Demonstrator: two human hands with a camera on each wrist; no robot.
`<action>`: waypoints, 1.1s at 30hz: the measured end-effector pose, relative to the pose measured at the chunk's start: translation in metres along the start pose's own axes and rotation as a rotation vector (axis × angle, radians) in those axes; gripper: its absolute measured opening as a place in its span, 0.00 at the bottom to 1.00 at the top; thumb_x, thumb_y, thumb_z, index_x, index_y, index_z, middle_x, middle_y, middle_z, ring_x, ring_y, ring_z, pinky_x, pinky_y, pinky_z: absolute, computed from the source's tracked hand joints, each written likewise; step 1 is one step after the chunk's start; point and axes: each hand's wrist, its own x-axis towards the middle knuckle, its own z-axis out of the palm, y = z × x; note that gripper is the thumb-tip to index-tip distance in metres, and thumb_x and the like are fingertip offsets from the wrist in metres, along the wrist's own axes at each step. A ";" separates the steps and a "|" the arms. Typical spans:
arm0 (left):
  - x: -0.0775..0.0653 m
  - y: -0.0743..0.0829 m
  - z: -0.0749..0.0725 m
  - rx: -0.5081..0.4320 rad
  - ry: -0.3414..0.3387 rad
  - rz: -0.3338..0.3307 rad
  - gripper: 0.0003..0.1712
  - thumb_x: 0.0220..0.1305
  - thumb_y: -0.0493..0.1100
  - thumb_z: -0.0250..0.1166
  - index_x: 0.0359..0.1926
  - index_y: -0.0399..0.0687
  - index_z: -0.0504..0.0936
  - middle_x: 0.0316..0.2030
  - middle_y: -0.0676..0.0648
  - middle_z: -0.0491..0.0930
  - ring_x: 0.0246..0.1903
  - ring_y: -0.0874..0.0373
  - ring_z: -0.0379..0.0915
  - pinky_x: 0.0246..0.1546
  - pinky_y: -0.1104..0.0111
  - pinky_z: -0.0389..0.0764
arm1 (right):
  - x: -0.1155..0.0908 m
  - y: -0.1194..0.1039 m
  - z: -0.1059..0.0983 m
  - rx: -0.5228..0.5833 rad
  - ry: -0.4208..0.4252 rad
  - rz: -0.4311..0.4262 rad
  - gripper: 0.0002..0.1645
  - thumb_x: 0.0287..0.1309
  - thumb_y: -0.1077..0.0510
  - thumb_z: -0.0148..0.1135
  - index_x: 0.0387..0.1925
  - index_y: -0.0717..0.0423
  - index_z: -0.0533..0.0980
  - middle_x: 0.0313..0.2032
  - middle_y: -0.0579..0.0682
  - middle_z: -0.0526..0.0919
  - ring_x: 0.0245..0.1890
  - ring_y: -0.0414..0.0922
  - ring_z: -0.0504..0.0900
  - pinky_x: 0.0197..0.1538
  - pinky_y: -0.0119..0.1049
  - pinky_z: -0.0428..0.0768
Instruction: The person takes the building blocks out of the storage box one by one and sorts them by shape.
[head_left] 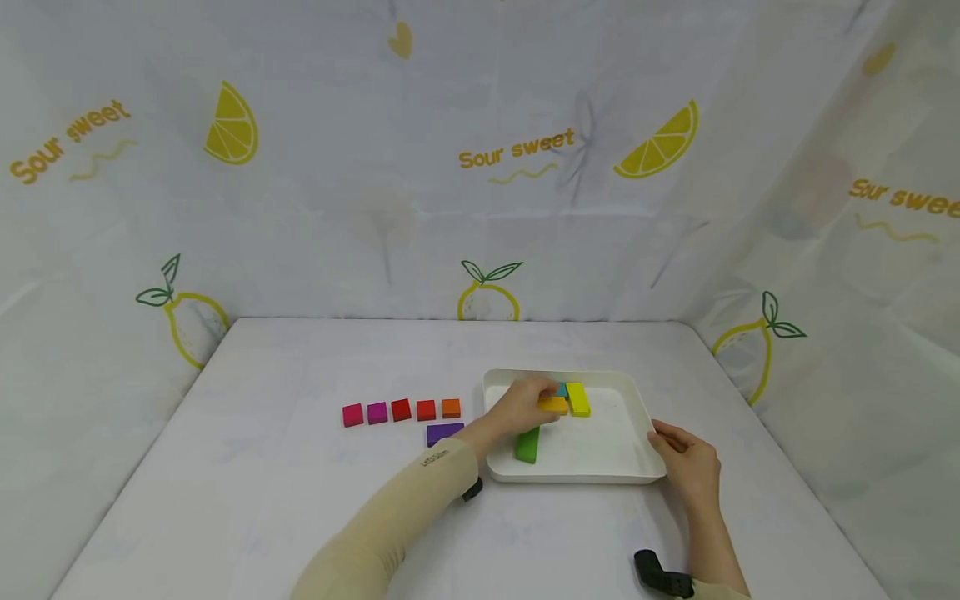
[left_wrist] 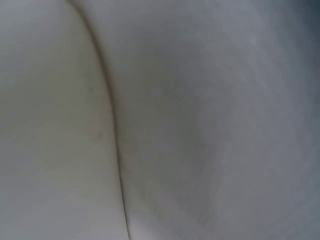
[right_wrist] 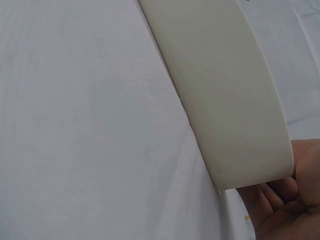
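My left hand (head_left: 525, 402) reaches over the left part of the white tray (head_left: 600, 450) and pinches a yellow-orange block (head_left: 553, 406) between fingers and thumb. Just behind that block, a blue block (head_left: 562, 389) shows in part. A yellow block (head_left: 578, 400) lies to its right, and a green block (head_left: 527, 446) lies nearer the front, partly covered by the wrist. At the tray's right end, my right hand (head_left: 692, 467) grips the rim; the right wrist view shows its fingers (right_wrist: 272, 197) curled at the tray's corner.
Left of the tray, several small blocks (head_left: 401, 409) in pink, purple, red and orange stand in a row on the white table (head_left: 225, 500). A purple block (head_left: 444, 432) lies in front of them beside the left sleeve (head_left: 405, 508). A printed curtain (head_left: 360, 208) hangs behind.
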 end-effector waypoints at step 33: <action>-0.002 -0.011 0.000 -0.131 -0.041 0.058 0.23 0.59 0.29 0.67 0.56 0.40 0.80 0.50 0.45 0.84 0.51 0.57 0.79 0.57 0.72 0.80 | -0.005 -0.002 0.000 -0.015 0.004 -0.013 0.22 0.63 0.50 0.65 0.54 0.57 0.82 0.49 0.59 0.86 0.31 0.08 0.66 0.35 0.08 0.69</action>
